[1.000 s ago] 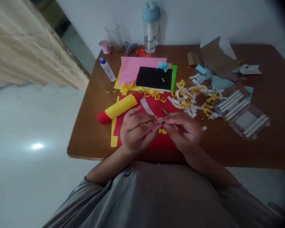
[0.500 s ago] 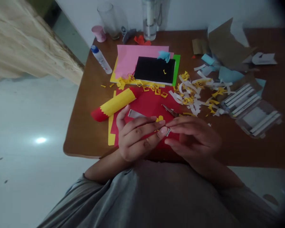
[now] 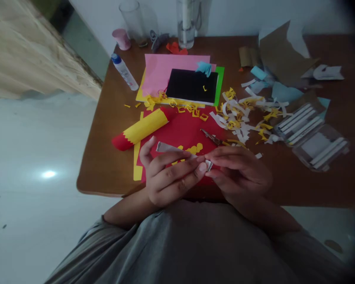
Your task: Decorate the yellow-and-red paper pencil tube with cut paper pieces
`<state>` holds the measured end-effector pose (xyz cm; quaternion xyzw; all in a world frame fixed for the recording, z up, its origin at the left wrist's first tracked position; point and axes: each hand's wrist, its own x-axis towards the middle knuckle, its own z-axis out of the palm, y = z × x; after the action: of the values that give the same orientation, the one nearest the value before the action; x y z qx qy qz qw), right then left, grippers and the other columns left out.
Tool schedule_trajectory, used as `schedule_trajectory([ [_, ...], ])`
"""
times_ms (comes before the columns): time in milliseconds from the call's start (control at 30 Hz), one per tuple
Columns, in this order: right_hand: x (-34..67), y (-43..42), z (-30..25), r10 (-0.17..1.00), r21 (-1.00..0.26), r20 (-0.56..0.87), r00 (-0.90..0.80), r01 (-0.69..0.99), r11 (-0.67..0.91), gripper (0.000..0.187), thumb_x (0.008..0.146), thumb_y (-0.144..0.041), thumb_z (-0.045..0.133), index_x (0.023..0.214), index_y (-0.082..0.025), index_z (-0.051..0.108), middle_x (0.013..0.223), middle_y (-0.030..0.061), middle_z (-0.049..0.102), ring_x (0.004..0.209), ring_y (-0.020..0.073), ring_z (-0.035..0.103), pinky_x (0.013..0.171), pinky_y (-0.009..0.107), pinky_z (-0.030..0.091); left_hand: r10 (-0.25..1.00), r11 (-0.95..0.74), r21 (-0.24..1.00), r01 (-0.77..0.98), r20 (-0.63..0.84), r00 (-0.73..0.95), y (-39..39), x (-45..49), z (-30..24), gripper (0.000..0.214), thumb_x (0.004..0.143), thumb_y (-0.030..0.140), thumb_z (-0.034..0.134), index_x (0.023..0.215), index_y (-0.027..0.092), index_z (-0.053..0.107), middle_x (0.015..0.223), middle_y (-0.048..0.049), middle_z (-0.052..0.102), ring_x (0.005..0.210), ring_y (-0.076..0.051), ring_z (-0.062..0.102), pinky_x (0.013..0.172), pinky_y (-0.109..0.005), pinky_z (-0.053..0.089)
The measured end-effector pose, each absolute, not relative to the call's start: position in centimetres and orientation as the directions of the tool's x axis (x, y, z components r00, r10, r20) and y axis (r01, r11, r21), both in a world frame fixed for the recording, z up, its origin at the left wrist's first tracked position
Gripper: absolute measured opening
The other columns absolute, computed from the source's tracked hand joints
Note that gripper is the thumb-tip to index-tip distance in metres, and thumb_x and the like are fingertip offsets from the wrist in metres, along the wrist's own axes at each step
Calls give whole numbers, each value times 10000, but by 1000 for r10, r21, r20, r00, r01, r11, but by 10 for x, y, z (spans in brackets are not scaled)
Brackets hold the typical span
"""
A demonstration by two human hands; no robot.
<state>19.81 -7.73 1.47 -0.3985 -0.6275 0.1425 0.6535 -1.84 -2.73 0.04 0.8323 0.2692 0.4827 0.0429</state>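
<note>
No words, numbers or logos can be read anywhere. The bottle on the bench seems to have markings on its side, but they are too small and blurred to make out.

White paper strip — narrow, end pinched btwn fingers.

A home hobby table (strewn with paper scraps)

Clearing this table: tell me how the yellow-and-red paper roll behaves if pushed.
The paper roll will likely roll away, lying on its curved side. It looks light, and its thin rolled paper would probably crush under a firm grip.
</note>
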Motion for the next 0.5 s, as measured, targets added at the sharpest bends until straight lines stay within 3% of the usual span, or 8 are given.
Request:
schedule_trajectory([
  [67, 197, -78, 11, 692, -717, 694, 195, 268, 643, 377, 905, -161, 1022, 1241, -285, 905, 1062, 23, 942, 914, 214, 912, 819, 314, 788, 282, -922, 136, 363, 878, 387, -24, -16, 4, 173, 1068, 194, 846, 1046, 365, 842, 1106, 142, 923, 949, -155, 864, 1521, -574, 397],
  [100, 196, -79, 10, 700, -729, 683, 208, 245, 639, 371, 909, -158, 1020, 1239, -286, 909, 1072, 24, 942, 916, 210, 911, 798, 305, 780, 256, -927, 115, 356, 888, 381, -23, -15, 6, 170, 1059, 176, 859, 1015, 339, 839, 1124, 140, 922, 953, -142, 857, 1512, -552, 420],
  [300, 194, -80, 8, 724, -761, 649, 232, 193, 620, 334, 944, -138, 994, 1221, -310, 924, 1075, 33, 937, 913, 216, 904, 726, 307, 751, 247, -934, 125, 334, 902, 354, -21, -10, 6, 163, 1044, 165, 895, 972, 300, 841, 1123, 130, 923, 968, -124, 847, 1484, -505, 457],
  [400, 194, -78, 7, 713, -750, 661, 233, 182, 636, 282, 943, -140, 994, 1177, -279, 923, 1063, 44, 934, 912, 204, 904, 749, 287, 751, 252, -928, 123, 351, 903, 348, -22, -10, 3, 163, 1050, 172, 892, 1007, 324, 852, 1053, 130, 925, 915, -140, 853, 1464, -556, 470],
  [500, 195, -78, 6, 707, -745, 667, 236, 201, 636, 270, 954, -183, 997, 1175, -314, 916, 1071, 19, 938, 878, 201, 904, 690, 288, 746, 266, -924, 139, 356, 903, 337, -23, -10, 1, 171, 1048, 173, 890, 1017, 336, 849, 1055, 138, 925, 889, -151, 856, 1458, -595, 471],
])
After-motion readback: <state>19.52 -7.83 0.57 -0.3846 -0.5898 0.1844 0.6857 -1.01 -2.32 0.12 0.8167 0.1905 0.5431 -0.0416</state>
